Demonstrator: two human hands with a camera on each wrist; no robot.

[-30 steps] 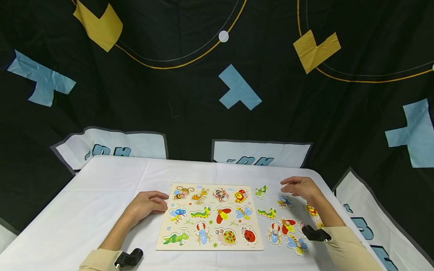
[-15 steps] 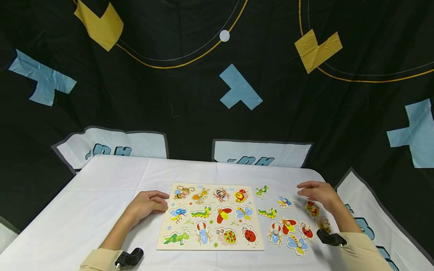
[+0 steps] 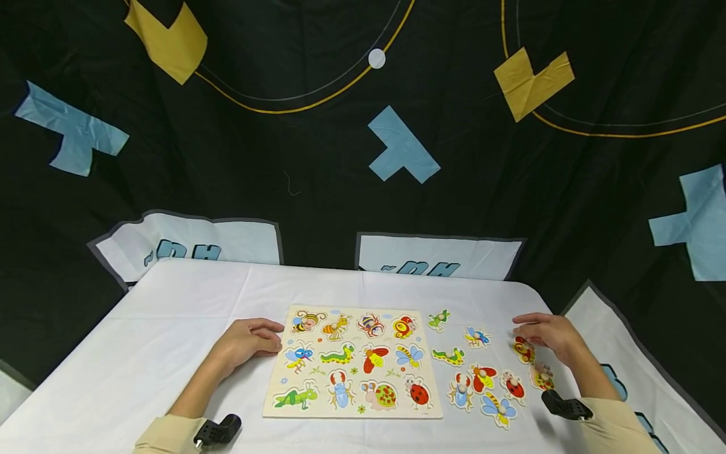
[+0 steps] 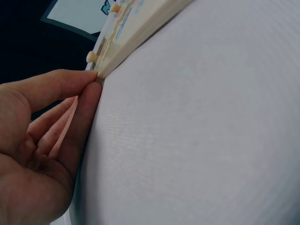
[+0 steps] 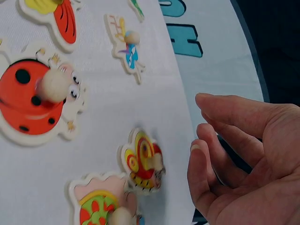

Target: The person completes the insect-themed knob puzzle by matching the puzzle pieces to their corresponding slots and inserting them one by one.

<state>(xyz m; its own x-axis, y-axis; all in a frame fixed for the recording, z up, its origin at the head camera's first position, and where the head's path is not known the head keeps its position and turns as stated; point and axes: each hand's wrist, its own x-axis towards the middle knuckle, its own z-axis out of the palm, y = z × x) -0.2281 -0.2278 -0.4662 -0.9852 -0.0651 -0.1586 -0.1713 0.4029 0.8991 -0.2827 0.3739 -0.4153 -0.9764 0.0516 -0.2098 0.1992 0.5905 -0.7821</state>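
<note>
My left hand (image 3: 244, 343) pinches the left edge of the wooden insect puzzle board (image 3: 278, 378). In the left wrist view, thumb and finger meet at the board's corner (image 4: 105, 70). My right hand (image 3: 553, 337) hovers at the table's right side, fingers loosely bent and holding nothing. Nearest to it is a red-and-yellow butterfly piece (image 5: 139, 161) with a knob. Beside that lie a snail piece (image 5: 96, 201) and a ladybug piece (image 5: 28, 93). Knobs stand on the bee (image 3: 306, 323) and other pieces in the board's back row.
Left of the right hand lie a mosquito piece (image 3: 476, 338), a caterpillar piece (image 3: 449, 357), a grasshopper piece (image 3: 438, 320), a beetle piece (image 3: 460, 392), a red-winged firefly piece (image 3: 484, 379) and a dragonfly piece (image 3: 498, 410). Each wrist wears a black camera (image 3: 567, 405).
My right hand has moved right and toward me, from near the mosquito piece to over the butterfly piece, uncovering the ladybug and snail pieces. The left hand stays on the board's edge.
</note>
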